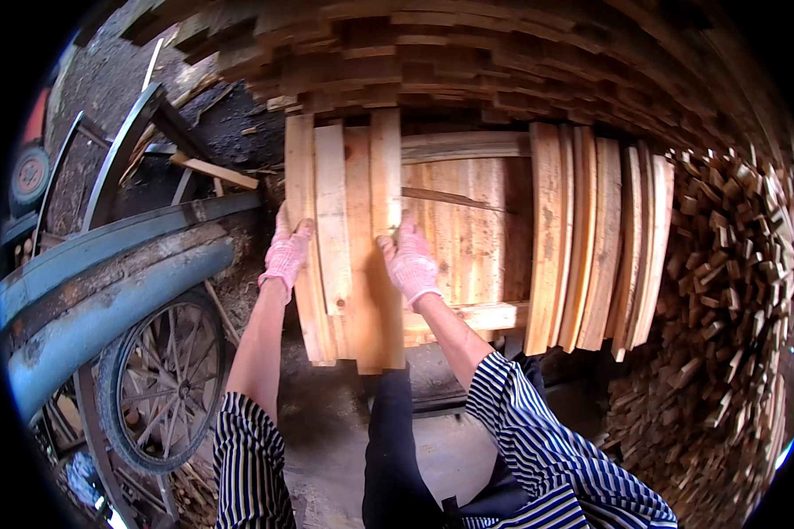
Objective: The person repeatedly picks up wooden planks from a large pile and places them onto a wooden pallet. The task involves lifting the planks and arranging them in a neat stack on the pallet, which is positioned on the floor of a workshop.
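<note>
Atop the wooden stack [472, 242], grasps planks [358, 273] in a two-sided grip, left hand [288, 251] to right hand [409, 262], seemingly squaring them; next needs even inward pressure.

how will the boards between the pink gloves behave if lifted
The boards would likely stay stiff, looking straight and solid. They may slide against each other, since no tie shows. Together they could feel fairly heavy, being several long pieces.
</note>
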`<state>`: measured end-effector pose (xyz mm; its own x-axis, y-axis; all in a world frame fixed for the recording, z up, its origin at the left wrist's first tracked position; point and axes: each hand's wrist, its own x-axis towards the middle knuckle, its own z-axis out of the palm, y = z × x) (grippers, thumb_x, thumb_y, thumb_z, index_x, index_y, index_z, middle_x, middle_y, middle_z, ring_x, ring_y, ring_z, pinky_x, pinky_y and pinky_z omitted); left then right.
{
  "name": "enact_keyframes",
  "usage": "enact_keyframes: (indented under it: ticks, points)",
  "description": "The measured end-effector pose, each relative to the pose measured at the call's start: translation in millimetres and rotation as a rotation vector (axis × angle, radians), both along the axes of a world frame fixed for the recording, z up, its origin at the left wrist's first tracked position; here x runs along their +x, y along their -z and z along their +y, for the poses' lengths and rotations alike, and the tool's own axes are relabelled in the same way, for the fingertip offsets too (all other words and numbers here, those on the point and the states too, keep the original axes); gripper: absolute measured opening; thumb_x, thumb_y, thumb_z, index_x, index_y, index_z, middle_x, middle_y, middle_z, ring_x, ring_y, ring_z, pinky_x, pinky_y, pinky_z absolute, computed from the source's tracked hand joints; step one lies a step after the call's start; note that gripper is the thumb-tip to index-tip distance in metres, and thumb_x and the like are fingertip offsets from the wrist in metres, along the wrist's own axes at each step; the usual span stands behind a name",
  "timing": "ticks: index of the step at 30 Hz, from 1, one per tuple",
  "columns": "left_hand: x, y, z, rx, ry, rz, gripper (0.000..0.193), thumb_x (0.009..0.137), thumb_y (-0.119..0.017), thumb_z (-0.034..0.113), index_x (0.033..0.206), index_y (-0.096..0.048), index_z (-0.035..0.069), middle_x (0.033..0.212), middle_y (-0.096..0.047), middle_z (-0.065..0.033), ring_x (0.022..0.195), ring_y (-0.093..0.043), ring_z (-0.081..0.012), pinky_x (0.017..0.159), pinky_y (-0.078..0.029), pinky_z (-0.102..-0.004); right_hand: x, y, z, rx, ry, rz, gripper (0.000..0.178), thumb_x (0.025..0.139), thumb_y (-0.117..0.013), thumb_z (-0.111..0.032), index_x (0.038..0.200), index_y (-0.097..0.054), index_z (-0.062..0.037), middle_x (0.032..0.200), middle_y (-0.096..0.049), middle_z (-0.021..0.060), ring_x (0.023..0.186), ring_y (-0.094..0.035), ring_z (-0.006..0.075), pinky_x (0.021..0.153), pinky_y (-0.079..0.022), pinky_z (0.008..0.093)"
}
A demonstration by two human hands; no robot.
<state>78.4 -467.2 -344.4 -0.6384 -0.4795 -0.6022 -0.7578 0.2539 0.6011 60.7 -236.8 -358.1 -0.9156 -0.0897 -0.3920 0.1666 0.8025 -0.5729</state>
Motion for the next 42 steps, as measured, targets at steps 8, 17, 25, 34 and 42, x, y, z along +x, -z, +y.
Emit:
enact_keyframes:
  ticks: [8, 17, 25, 34, 42]
  points:
    - [4, 3, -9, 0.127, -0.033, 0.011, 0.074, 0.102, -0.062, 0.029, 0.164, -0.022, 0.021, 0.153, -0.050, -0.0146, 0.140, -0.046, -0.0255, 0.115, -0.034, -0.0353, -13, -45, 35, -0.656, 0.337, -0.388, 0.069, 0.100, -0.058, -0.011, 0.161, -0.026, -0.0038, 0.156, -0.044, 0.0233, 0.120, -0.063, 0.0304, 0.084, -0.059, 0.0302]
    - [2, -10, -4, 0.117, -0.031, 0.007, 0.074, 0.102, -0.062, 0.026, 0.164, -0.022, 0.019, 0.151, -0.051, -0.0149, 0.138, -0.049, -0.0258, 0.115, -0.036, -0.0362, 27, -12, -25, -0.347, 0.057, -0.173, 0.056, 0.101, -0.060, -0.016, 0.153, -0.042, -0.0047, 0.134, -0.055, 0.0209, 0.109, -0.059, 0.0312, 0.095, -0.049, 0.0334]
    - [-9, -23, 9, 0.159, -0.022, 0.008, 0.077, 0.102, -0.063, 0.028, 0.164, -0.019, 0.018, 0.152, -0.049, -0.0139, 0.136, -0.048, -0.0244, 0.113, -0.037, -0.0358, 20, -15, -42, -0.531, 0.318, -0.208, 0.062, 0.102, -0.050, -0.025, 0.158, -0.031, -0.0067, 0.140, -0.052, 0.0290, 0.122, -0.057, 0.0396, 0.104, -0.047, 0.0470]
    - [-28, -36, 13, -0.134, 0.134, -0.280, 0.079, 0.099, -0.063, 0.041, 0.164, -0.021, 0.030, 0.138, -0.062, -0.0167, 0.122, -0.060, -0.0247, 0.102, -0.048, -0.0368, 3, 6, -34, -0.531, 0.150, -0.272, 0.089, 0.096, -0.060, -0.032, 0.158, -0.011, 0.0081, 0.153, -0.032, 0.0394, 0.142, -0.038, 0.0473, 0.120, -0.031, 0.0427]
    - [12, 5, -16, 0.129, -0.121, -0.029, 0.068, 0.106, -0.056, 0.023, 0.164, -0.021, 0.024, 0.147, -0.053, -0.0131, 0.127, -0.055, -0.0243, 0.104, -0.046, -0.0368, -56, -85, 87, 0.330, -0.002, 0.045, 0.083, 0.094, -0.061, -0.025, 0.162, -0.017, -0.0079, 0.161, -0.030, 0.0296, 0.152, -0.029, 0.0375, 0.122, -0.025, 0.0584]
